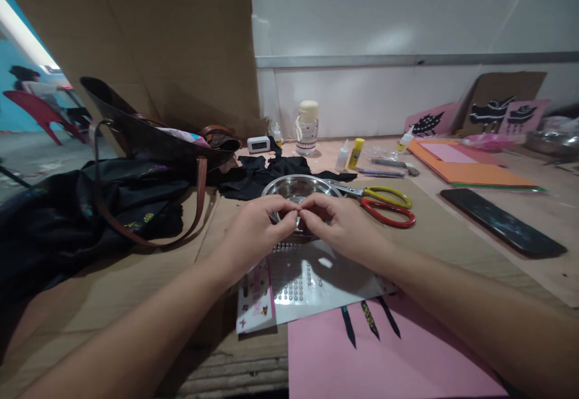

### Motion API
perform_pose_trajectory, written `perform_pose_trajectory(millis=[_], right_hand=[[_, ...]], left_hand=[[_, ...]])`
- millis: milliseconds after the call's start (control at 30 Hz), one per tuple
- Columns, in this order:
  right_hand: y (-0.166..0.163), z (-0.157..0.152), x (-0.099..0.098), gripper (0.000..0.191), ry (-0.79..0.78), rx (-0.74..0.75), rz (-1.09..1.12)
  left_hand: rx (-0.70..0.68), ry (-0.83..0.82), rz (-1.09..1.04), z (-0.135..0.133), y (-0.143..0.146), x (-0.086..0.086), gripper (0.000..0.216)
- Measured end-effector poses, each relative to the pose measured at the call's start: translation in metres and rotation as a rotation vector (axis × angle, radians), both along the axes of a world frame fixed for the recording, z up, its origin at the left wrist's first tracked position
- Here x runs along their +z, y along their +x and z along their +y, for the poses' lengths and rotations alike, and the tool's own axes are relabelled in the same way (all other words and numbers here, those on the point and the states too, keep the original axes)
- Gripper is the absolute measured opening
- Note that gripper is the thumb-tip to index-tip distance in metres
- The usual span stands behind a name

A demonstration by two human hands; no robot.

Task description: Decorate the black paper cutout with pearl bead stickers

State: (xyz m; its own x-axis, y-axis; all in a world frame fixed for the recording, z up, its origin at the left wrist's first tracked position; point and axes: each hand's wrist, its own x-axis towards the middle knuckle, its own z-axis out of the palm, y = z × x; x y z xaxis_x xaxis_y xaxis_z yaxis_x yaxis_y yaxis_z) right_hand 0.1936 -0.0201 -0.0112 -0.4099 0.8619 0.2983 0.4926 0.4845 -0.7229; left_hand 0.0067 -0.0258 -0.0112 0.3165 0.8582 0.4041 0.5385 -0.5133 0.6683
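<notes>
My left hand [256,230] and my right hand [341,224] meet fingertip to fingertip over a white sticker sheet of small pearl beads [303,284]. Both pinch at something tiny between them that I cannot make out. Just behind the fingers stands a small steel bowl [296,187]. A pink paper sheet [384,357] with three thin dark strips lies in front of the bead sheet, near the table's front edge.
Scissors with red and yellow handles [384,203] lie right of the bowl. A black phone [502,221] and orange paper [470,170] sit further right. A dark handbag [149,140] and black cloth [266,173] fill the left. Glue bottles [355,153] and a jar [307,126] stand at the back.
</notes>
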Motion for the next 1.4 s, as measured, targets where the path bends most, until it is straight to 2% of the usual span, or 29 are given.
perform_pose_trajectory(millis=[167,267,333,400,533,567,633,800,967,1100,1200,1400], right_hand=[[0.001,0.0,-0.001,0.015,-0.027,-0.005,0.039],[0.001,0.001,-0.003,0.017,-0.046,0.0,0.061],[0.003,0.003,-0.006,0.019,-0.002,-0.005,0.06],[0.007,0.007,-0.011,0.02,0.147,-0.005,0.01],[0.016,0.016,-0.018,0.021,0.632,0.08,-0.17],[0.018,0.018,-0.02,0.021,0.715,0.101,-0.185],[0.019,0.02,-0.021,0.02,0.785,0.106,-0.173],[0.017,0.019,-0.018,0.017,0.711,0.033,-0.091],[0.021,0.008,-0.005,0.012,0.667,0.046,-0.04],[0.033,-0.005,-0.002,0.013,0.589,0.137,-0.152],[0.046,-0.009,-0.008,0.015,0.495,0.219,-0.237],[0.059,-0.01,-0.025,0.016,0.399,0.368,-0.411]], left_hand=[[-0.023,-0.163,-0.116,0.002,-0.001,-0.002,0.017],[-0.031,-0.208,-0.171,0.003,-0.002,-0.004,0.018],[-0.029,-0.229,-0.186,0.004,-0.003,-0.005,0.019],[-0.026,-0.248,-0.192,0.004,-0.003,-0.004,0.018],[-0.057,-0.289,-0.26,0.005,-0.002,-0.005,0.019],[-0.07,-0.304,-0.288,0.006,-0.002,-0.005,0.02],[-0.09,-0.33,-0.331,0.007,-0.002,-0.007,0.02],[-0.112,-0.337,-0.354,0.01,-0.003,-0.008,0.023],[-0.099,-0.286,-0.289,0.006,-0.005,-0.003,0.026],[-0.015,-0.145,-0.14,0.005,-0.005,0.0,0.019],[-0.006,0.009,0.018,0.007,-0.006,-0.001,0.007],[-0.038,0.159,0.16,0.013,-0.008,-0.007,0.011]])
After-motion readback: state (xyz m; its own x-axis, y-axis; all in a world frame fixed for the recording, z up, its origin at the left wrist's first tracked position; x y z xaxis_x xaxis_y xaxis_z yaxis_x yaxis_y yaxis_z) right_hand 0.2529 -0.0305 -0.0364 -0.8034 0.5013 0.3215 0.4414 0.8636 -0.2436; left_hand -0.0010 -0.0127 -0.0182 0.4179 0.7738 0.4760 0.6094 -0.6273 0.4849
